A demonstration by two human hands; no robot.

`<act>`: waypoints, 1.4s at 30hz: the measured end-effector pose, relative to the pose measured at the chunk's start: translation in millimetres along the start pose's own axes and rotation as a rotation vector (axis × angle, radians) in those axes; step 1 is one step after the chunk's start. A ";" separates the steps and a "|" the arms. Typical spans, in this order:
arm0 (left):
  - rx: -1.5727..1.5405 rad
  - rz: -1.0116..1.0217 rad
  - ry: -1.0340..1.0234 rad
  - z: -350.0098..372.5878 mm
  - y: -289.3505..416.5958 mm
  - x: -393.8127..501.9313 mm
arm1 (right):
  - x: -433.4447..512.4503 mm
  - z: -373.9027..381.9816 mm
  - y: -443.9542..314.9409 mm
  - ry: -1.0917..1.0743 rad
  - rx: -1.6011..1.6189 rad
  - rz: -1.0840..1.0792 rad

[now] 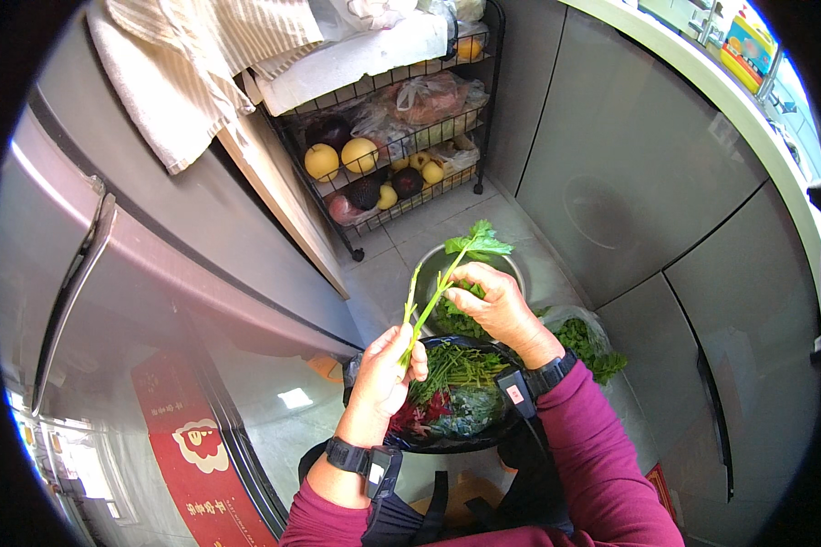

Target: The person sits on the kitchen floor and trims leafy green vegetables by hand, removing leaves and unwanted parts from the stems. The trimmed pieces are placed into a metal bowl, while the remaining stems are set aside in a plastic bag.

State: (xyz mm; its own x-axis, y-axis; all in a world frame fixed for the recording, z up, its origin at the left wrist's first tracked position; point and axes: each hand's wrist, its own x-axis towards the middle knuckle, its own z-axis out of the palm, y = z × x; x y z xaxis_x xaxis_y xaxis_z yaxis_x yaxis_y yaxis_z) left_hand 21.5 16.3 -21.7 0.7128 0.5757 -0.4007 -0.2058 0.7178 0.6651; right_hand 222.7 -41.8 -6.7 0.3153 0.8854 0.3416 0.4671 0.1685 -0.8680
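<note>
My left hand (pixel 386 366) grips the lower end of a green celery stalk (pixel 432 306), which slants up and away with a leafy tip. A shorter, leafless branch rises beside it from the same grip. Thumb and forefinger of my right hand (pixel 496 308) pinch at the side of the stalk, about halfway up. Beneath the hands is a black-lined bin (pixel 445 448) holding green stems, red scraps and crumpled clear plastic. Just beyond it stands a steel bowl (pixel 520 270) with green leaves inside, partly covered by my right hand.
A plastic bag of leafy greens (pixel 581 342) lies on the floor at right. Grey cabinets (pixel 629 150) line the right side; a refrigerator (pixel 178 287) borders the left. Ahead, a black wire cart (pixel 482 147) on casters holds fruit and bagged food. A striped cloth (pixel 178 82) hangs at upper left.
</note>
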 end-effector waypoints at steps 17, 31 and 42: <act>0.121 0.062 0.011 5.3 -3.6 0.1 | -4.4 4.8 -6.3 0.110 -0.317 -0.029; 0.266 0.181 0.069 10.2 -5.8 -0.6 | -5.6 18.7 -10.1 0.174 -0.379 0.083; 0.337 0.225 0.101 12.2 -6.7 0.9 | -6.3 24.6 -4.9 0.218 -0.364 0.092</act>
State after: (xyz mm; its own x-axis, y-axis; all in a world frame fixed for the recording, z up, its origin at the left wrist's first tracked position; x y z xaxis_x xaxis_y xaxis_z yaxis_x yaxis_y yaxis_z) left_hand 31.7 7.2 -18.9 0.6025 0.7510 -0.2701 -0.1062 0.4109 0.9055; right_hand 198.2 -37.6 -13.4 0.5183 0.7706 0.3710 0.6774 -0.1052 -0.7280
